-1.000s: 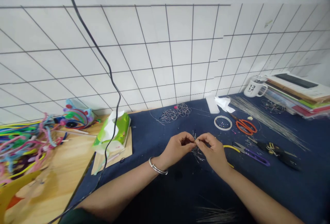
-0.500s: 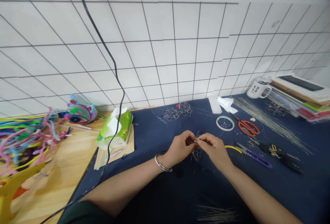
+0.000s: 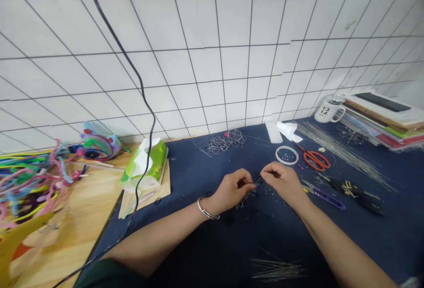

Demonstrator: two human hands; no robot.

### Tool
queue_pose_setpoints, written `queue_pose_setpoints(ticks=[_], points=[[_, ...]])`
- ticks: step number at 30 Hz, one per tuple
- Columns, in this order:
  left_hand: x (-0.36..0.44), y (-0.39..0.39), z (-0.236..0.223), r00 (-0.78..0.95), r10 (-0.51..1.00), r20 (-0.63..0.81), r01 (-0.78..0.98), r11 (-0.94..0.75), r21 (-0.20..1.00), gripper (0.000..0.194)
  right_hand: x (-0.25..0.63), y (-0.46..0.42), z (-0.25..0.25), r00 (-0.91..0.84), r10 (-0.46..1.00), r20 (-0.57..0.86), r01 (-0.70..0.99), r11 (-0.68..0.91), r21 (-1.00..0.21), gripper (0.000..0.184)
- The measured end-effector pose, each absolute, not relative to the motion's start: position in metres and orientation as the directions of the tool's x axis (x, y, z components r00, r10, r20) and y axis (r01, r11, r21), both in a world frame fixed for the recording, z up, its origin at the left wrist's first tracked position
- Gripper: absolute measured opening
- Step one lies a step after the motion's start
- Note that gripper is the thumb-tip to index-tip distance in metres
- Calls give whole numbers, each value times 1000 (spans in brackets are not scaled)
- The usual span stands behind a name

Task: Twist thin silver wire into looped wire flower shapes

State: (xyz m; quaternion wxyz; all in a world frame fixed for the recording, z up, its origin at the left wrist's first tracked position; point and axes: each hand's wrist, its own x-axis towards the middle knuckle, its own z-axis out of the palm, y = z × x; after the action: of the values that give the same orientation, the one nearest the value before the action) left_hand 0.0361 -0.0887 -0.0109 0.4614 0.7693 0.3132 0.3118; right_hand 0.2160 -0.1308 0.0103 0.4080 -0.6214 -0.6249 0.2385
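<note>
My left hand [image 3: 232, 191], a silver bangle [image 3: 207, 210] at its wrist, is closed in a pinch on a small bundle of thin wire [image 3: 243, 202]. Loops and ends of that wire stick out below and beside the fingers. Just to the right, my right hand [image 3: 281, 183] pinches the end of a short dark strand [image 3: 257, 178] that runs across the gap from the left fingertips. Whether this strand is thread or wire is too fine to tell. Both hands are raised over the dark blue cloth [image 3: 192, 164].
Right of my hands lie purple-handled snips [image 3: 329, 198], black pliers [image 3: 359, 195], orange-handled scissors [image 3: 317, 160] and a white ring [image 3: 286, 155]. Cut wires [image 3: 278, 269] lie near me, long wires [image 3: 344, 155] farther back. A tissue pack [image 3: 145, 164] and a black cable [image 3: 142, 89] are left.
My right hand has moved to the right, away from the left, and a dark strand now shows between them. The left hand keeps its pinch on the wire bundle.
</note>
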Motion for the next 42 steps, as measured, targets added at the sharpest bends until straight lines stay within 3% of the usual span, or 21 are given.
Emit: queue_pose_setpoints(ticks=[4,10,13,16,18,21,31,42], points=[[37,-89,-12,662,701,264,137,-460,877,6,225,-131,16,136,954,266,612,131,-780,13],[40,-86,-10,715,641,280,86,-478,874,16,205,-145,27,98,899,427,742,220,-633,12],[39,-85,-5,713,678,177,86,-335,938,18,190,-154,23,11,863,505,761,320,-564,13],[37,-84,-3,697,717,24,12,-46,999,27,181,-157,10,-115,819,562,780,425,-460,16],[37,-84,-4,654,753,-63,-62,137,989,26,179,-157,-1,-189,782,594,792,479,-378,18],[38,-85,-9,583,800,-141,-122,259,958,21,179,-154,-12,-246,731,637,788,533,-307,19],[41,-82,-18,471,880,-54,-90,109,990,10,177,-144,-19,-35,759,650,665,503,-552,16],[42,-78,-13,566,824,-8,52,-26,998,11,180,-140,-21,57,855,515,579,392,-715,13]])
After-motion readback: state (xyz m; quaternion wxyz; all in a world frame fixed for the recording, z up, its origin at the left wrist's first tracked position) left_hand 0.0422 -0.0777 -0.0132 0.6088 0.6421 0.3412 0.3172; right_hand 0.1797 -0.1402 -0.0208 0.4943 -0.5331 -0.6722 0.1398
